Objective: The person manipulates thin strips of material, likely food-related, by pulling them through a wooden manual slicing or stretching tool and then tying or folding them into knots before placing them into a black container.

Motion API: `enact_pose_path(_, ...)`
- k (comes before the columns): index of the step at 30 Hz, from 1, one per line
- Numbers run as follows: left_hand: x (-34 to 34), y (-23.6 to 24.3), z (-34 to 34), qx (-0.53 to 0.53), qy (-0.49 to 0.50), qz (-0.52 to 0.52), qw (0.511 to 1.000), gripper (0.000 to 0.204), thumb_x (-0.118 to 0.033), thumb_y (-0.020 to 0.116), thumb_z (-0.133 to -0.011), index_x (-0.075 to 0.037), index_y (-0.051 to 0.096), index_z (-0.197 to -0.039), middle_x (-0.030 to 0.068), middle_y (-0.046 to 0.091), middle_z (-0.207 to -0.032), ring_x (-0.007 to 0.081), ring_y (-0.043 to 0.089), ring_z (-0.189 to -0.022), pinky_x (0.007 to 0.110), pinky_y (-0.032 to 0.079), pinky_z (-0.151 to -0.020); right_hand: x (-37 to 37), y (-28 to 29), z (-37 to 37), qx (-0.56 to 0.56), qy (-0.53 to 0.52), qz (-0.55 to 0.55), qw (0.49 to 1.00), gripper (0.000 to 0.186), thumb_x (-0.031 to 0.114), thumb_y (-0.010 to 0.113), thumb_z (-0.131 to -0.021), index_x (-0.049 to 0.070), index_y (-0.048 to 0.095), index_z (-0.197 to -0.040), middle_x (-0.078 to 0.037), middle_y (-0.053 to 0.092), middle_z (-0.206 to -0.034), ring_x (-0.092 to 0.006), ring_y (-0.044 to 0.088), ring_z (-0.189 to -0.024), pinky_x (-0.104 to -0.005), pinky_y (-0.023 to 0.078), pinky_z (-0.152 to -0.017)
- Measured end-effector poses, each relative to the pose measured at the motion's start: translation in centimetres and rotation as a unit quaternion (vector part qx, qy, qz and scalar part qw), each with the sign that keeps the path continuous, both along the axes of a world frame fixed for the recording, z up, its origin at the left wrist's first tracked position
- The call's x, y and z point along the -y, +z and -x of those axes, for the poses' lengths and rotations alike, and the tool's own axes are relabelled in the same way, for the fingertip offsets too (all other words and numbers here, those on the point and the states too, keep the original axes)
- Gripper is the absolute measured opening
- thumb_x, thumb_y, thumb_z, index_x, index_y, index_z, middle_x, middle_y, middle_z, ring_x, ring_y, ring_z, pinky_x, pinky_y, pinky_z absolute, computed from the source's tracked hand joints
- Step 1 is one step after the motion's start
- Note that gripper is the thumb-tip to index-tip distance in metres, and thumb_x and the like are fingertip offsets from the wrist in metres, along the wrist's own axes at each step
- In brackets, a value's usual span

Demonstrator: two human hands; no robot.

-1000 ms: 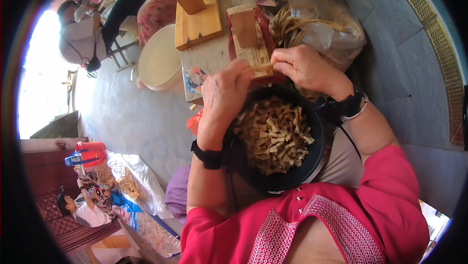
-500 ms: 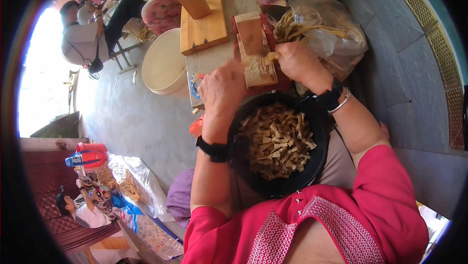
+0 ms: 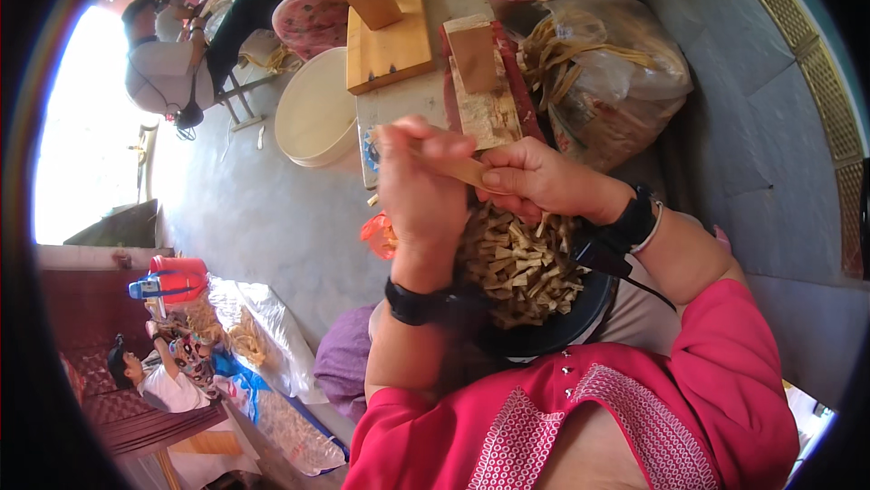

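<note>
A flat, pale tan strip [image 3: 469,169] stretches between my hands, above the far rim of a black basin. My right hand [image 3: 530,175] is closed on one end, thumb on top. My left hand [image 3: 421,164] lies along the other end; motion blurs its fingers, so its grip is unclear. Many short, cut tan pieces [image 3: 521,264] fill the black basin [image 3: 594,309] on my lap. Just beyond my hands, a wooden block [image 3: 474,57] stands on a worn wooden board [image 3: 494,132], which rests on a red cloth.
A larger wooden board [image 3: 390,55] with an upright block sits farther off, near another person's hands. Left of it stands a cream bucket [image 3: 317,110]. A clear plastic bag [image 3: 625,82] of long strips lies at the right. Other people sit at the left.
Both hands have come nearer to me, off the worn board and over the basin's far side. The strip now shows between them, and the view has shifted slightly.
</note>
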State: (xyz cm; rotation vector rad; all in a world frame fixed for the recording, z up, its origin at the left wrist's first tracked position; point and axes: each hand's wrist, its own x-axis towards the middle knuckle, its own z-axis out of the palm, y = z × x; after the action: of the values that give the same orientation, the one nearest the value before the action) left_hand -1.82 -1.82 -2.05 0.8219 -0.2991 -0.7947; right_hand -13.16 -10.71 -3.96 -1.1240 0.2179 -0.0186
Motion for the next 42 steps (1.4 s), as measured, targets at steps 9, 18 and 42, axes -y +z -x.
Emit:
enact_pose_path(9, -1.7, 0.9, -2.2, 0.289, 0.248, -0.012, 0.924, 0.037, -0.032, 0.039, -0.095, -0.001, 0.055, -0.084, 0.0010, 0.043, -0.062, 0.0100, 0.036, -0.051, 0.024, 0.032, -0.046, -1.2, 2.2, 0.4, 0.049, 0.027, -0.295, 0.954, 0.015, 0.014, 0.048, -0.091, 0.004, 0.056, -0.097, 0.003, 0.044, -0.060, -0.0014, 0.036, -0.045, -0.0158, 0.027, -0.039)
enact_pose_path(18, -1.6, -0.6, 1.7, 0.574, 0.064, -0.112, 0.808, 0.035, -0.011, 0.047, -0.080, 0.007, 0.059, -0.108, 0.0236, 0.058, -0.113, 0.0325, 0.054, -0.111, 0.035, 0.042, -0.093, -2.4, 0.6, 0.1, 0.074, -0.218, 0.383, 0.895, 0.017, 0.012, 0.051, -0.087, -0.002, 0.055, -0.095, -0.010, 0.058, -0.074, -0.0165, 0.054, -0.065, -0.0322, 0.045, -0.060)
enact_pose_path(42, -1.7, -1.5, 0.5, 0.471, -0.037, -0.231, 0.851, 0.006, 0.001, 0.051, -0.074, -0.001, 0.054, -0.079, 0.0149, 0.051, -0.060, 0.0303, 0.054, -0.054, 0.036, 0.044, -0.055, -0.2, 1.3, 1.7, 0.050, -0.183, 0.394, 0.899, 0.012, 0.004, 0.059, -0.078, -0.006, 0.057, -0.085, -0.002, 0.060, -0.068, -0.0082, 0.055, -0.068, -0.0243, 0.045, -0.061)
